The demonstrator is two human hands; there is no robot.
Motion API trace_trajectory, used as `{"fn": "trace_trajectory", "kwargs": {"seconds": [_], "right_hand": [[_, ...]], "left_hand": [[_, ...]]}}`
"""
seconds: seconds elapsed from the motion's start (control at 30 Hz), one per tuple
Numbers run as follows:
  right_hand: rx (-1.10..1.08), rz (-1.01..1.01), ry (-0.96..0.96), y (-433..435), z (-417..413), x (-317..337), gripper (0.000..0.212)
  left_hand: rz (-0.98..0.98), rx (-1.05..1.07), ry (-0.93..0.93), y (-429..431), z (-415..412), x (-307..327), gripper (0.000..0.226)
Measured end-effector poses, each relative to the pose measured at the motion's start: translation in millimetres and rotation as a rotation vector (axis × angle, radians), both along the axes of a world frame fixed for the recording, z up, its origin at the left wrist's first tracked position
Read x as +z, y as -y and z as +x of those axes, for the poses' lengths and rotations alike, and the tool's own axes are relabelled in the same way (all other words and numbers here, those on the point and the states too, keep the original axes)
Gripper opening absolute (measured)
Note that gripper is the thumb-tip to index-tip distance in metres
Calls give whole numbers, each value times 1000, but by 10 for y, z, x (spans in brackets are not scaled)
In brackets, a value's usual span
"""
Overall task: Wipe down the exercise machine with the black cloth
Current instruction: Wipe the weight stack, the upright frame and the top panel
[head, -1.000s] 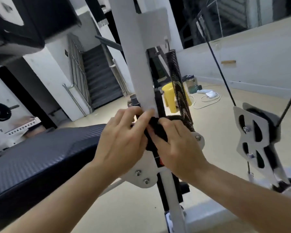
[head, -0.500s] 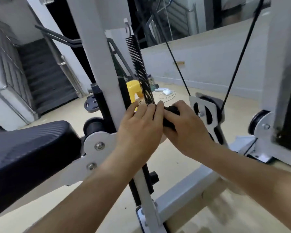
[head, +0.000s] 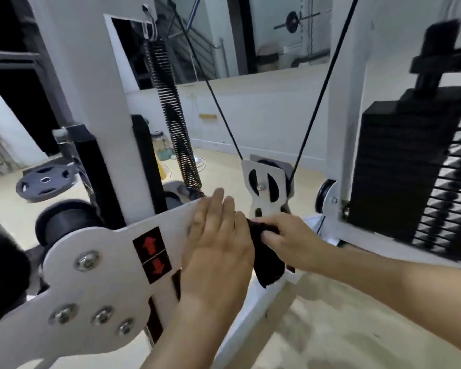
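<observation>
Wiping in progress: right hand (head: 290,239) fingers curled, clamped on crumpled black cloth (head: 268,259) at edge of white bolted steel plate (head: 104,275); left hand (head: 218,249) flat, fingers straight, bracing plate. Judged midway; black weight stack (head: 399,166), black coil spring (head: 175,115) likely pending

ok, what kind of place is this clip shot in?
Most likely a gym. The exercise machine has a black weight stack and cables, a loose weight plate lies on the floor, and a loaded barbell shows in the background.
</observation>
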State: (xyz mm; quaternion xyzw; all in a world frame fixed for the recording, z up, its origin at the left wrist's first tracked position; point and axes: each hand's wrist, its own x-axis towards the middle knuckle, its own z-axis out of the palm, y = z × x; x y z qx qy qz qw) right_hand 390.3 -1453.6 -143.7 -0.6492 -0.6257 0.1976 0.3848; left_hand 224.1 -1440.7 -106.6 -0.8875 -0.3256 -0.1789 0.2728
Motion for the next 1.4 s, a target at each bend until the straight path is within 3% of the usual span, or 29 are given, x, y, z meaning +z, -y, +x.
{"fn": "trace_trajectory", "kwargs": {"seconds": [0.07, 0.13, 0.2, 0.23, 0.3, 0.37, 0.4, 0.43, 0.5, 0.63, 0.8, 0.9, 0.97, 1.03, 1.13, 1.27, 1.33, 1.4], "right_hand": [[-67, -99, -319, 89, 121, 82, 22], [-37, -274, -528, 136, 214, 305, 21], [60, -515, -496, 175, 255, 550, 26], [67, -598, -364, 183, 248, 638, 28], [47, -560, 114, 175, 237, 771, 23], [-26, -238, 761, 98, 336, 812, 24], [-69, -30, 1018, 23, 383, 814, 26], [-118, 97, 1152, -66, 418, 813, 25], [-253, 123, 1217, -216, 443, 788, 21], [-377, -71, 1291, -356, 418, 665, 21], [-477, 134, 1368, -281, 542, 476, 26], [-451, 269, 1333, -288, 574, 398, 34], [-442, 384, 1310, -313, 560, 343, 37], [-448, 430, 1231, -323, 539, 259, 44], [-474, 455, 1064, -299, 544, 175, 53], [-427, 443, 875, -276, 498, 107, 42], [-417, 428, 871, -274, 494, 93, 43], [-417, 419, 883, -271, 527, 67, 48]], "left_hand": [[-158, -65, 66, 76, 126, -178, 47], [-436, -103, 325, 118, 297, -309, 56], [-752, -107, 598, 29, 460, -404, 59], [-875, -173, 754, -75, 551, -494, 53], [-916, -254, 1079, -237, 680, -571, 40], [-884, -294, 1312, -362, 792, -565, 44], [-851, -326, 1389, -414, 858, -515, 47], [-811, -374, 1447, -486, 939, -444, 49], [-775, -462, 1484, -684, 1179, -334, 49], [-682, -492, 1285, -827, 1595, -581, 46], [-411, -500, 1022, -636, 1543, -1440, 53], [-615, -347, 882, -643, 1298, -2068, 55], [-855, -141, 1049, -550, 1119, -2168, 48], [-800, -87, 1301, -559, 1028, -1910, 45], [-475, -403, 1471, -732, 1122, -1045, 38], [-511, -583, 1428, -890, 1557, -582, 35], [-582, -497, 1525, -929, 1661, -750, 39], [-760, -264, 1714, -952, 1675, -908, 28]]}}
